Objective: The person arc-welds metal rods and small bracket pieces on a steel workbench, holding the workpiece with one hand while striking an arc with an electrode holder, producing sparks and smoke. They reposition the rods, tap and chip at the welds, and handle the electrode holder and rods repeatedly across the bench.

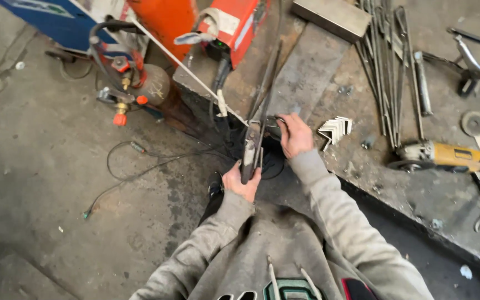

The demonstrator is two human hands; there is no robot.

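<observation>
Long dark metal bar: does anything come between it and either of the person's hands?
Nothing visible does. The left hand grips the long dark metal bar at its near end, and the right hand touches it further up, beside the grey steel workbench.

The light is soft and even, like daylight on a cloudy day. Nothing is very bright and nothing is very dark. Shadows are weak and fuzzy. The darkest spot is the gap under the edge of the counter [306, 72], near the black cables [140, 166]. The orange welding machine [234, 25] and the yellow angle grinder [451, 157] stand out, because most of the rest is grey. The thin metal rods [384, 66] shine a little. The picture is a bit soft. The left hand [241, 182] and right hand [294, 135] look slightly blurry. Straight lines bend near the edges and corners.
</observation>
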